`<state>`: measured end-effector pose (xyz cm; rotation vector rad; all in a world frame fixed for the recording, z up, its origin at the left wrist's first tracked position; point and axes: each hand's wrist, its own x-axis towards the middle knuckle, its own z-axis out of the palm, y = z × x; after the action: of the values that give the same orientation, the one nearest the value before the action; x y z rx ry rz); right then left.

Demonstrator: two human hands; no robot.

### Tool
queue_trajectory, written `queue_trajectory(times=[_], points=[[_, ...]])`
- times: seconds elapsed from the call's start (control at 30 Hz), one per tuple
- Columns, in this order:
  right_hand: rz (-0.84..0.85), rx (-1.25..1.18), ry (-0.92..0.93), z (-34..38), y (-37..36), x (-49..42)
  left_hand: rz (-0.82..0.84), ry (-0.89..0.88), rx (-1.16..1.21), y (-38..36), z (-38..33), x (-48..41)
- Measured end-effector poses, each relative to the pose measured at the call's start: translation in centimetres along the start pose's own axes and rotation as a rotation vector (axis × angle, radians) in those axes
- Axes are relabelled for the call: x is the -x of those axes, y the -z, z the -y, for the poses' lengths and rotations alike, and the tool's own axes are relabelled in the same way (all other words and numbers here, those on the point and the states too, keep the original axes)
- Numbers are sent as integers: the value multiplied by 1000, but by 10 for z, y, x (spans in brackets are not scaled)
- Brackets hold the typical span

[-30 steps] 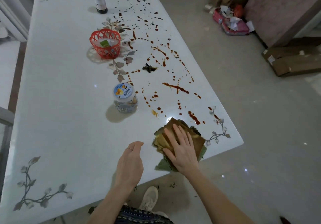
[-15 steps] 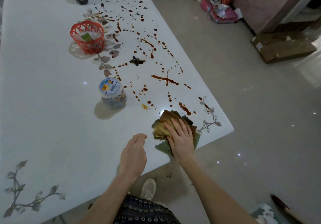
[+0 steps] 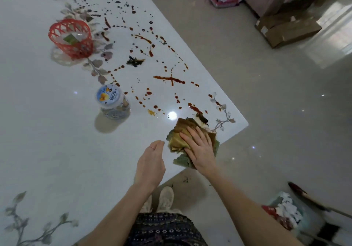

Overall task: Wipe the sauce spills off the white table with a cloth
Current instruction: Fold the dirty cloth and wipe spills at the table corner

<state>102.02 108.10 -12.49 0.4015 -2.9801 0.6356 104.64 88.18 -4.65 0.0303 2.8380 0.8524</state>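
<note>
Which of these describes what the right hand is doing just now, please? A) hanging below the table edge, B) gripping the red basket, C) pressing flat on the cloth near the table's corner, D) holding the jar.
C: the right hand lies with straight fingers on the stained cloth near the corner of the table; the left hand holds nothing.

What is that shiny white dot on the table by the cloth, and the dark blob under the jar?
Head view: the dot is glare, probably a lamp reflecting off the glossy white table, just beyond the cloth; the blob is the shadow of the jar, falling toward the person.
</note>
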Motion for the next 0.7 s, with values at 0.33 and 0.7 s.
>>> queue_trajectory(times=[0.33,0.7], points=[[34,-11,-112,7,3,-6,44,-94,-53,8,-4,-2],[23,5,-139,-4,3,-20,118,-87,-129,4,-3,-9]])
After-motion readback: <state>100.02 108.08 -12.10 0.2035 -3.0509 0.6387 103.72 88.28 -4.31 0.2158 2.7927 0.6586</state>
